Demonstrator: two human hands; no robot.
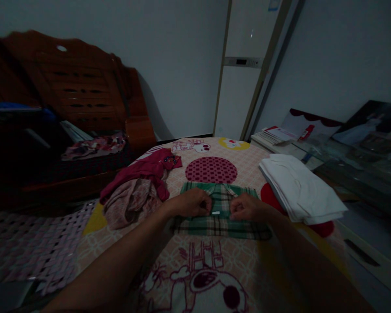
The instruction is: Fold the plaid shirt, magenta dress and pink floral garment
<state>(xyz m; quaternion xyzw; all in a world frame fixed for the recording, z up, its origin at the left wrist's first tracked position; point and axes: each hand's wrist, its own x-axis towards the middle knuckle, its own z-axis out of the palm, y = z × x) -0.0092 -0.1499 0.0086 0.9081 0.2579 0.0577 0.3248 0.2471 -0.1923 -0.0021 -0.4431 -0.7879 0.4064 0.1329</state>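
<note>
A green plaid shirt [221,228], folded into a flat rectangle, lies across the patterned tablecloth [163,256] in front of me. A small white tag shows near its middle, between my hands. My left hand [193,202] rests on the shirt's left half with its fingers curled closed against the cloth. On the right half, my right hand [247,207] is closed in the same way, thumb and fingers pinching at the fabric. The fingertips of both hands are partly hidden.
Crumpled pink and beige clothes [133,202] lie at the table's left. A folded white stack of cloth [301,189] is at the right edge. Beyond are a wooden bench [81,87], a tall white cabinet-like unit [239,100] and a glass-topped stand [355,161].
</note>
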